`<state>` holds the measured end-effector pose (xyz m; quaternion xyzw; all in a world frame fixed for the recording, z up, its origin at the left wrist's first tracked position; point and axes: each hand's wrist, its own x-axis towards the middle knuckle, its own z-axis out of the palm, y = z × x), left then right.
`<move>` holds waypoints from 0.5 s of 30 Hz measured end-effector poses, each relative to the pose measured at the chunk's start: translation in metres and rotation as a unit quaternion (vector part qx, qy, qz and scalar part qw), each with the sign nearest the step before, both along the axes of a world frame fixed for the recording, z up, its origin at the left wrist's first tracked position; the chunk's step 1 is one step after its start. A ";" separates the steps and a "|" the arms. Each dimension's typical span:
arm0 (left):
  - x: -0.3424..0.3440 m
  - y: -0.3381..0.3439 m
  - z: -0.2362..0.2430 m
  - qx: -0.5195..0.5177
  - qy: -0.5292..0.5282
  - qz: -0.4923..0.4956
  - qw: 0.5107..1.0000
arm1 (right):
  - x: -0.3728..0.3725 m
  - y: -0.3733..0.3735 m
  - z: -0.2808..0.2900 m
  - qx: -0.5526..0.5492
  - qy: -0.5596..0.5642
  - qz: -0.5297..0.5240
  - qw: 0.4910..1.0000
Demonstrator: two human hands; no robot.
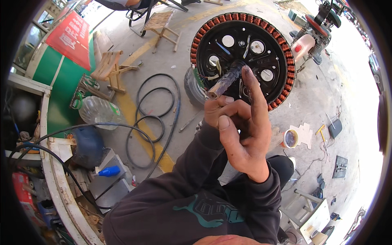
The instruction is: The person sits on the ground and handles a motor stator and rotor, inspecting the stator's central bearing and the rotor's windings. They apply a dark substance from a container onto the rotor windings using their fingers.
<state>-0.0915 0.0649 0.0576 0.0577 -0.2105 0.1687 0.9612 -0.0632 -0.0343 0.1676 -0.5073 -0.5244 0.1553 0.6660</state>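
A large black motor stator (261,75) ringed with copper windings is tilted toward me at the top centre. Its shaft (223,83) points at me, smeared with dark grease. My right hand (249,141) is raised before it, index finger stretched up with a grease-stained tip near the base of the shaft. Its other fingers are bent, and I see nothing in them. Behind it, my left hand (213,113) is closed just below the shaft's end. Most of its fingers are hidden, so whether it grips the shaft cannot be told.
A grey bucket (193,87) stands under the stator's left side. Coiled black cable (141,118), a clear plastic jug (98,111) and wooden folding stools (112,73) are at left. At right are a cup of dark grease (290,139), a yellow-handled tool (322,136) and a small table (314,220).
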 end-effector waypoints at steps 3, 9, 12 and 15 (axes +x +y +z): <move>0.000 -0.002 0.006 -0.004 0.016 0.006 1.000 | 0.014 -0.007 0.006 -0.026 -0.062 0.048 0.997; -0.003 0.001 0.015 0.100 0.126 0.139 0.977 | 0.024 -0.017 0.010 -0.048 0.032 0.052 0.997; -0.005 -0.013 0.026 0.211 0.192 0.297 0.912 | 0.018 -0.020 -0.001 -0.053 -0.011 0.042 0.998; 0.003 -0.016 0.014 0.037 0.056 0.200 0.977 | 0.030 -0.022 -0.007 0.055 -0.164 0.107 0.979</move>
